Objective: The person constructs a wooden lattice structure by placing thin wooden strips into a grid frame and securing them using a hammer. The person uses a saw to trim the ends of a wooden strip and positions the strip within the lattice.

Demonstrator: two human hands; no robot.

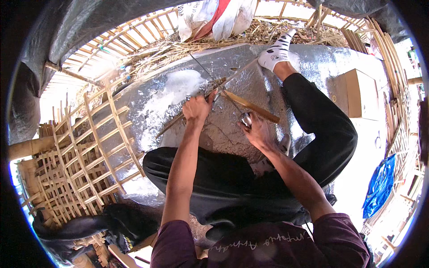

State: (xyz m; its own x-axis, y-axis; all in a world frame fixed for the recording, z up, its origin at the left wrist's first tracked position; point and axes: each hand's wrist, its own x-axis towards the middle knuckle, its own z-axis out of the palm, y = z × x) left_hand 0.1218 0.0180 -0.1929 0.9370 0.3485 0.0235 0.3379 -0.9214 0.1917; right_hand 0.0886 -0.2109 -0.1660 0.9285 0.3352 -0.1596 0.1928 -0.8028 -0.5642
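My left hand (196, 108) is closed around a thin bamboo strip (241, 70) that runs slantwise across the floor. The thumb points up and away near the crossing of several sticks. My right hand (259, 132) is closed on a rounded, shiny metal piece (246, 119), perhaps a tool's handle. A long, thin dark rod (199, 65) slants from the far left toward that piece; whether they are joined I cannot tell. Between and beyond my hands lies a flat yellowish piece of bamboo or wood (254, 107), its near end just past my right fingers.
A woven bamboo lattice (96, 143) leans at the left. My socked foot (275, 53) rests on the grey sheet floor (321, 67) at the far right. A cardboard box (353, 94) stands right, above a blue plastic sheet (379, 185). Straw and white sacks (219, 20) lie at the back.
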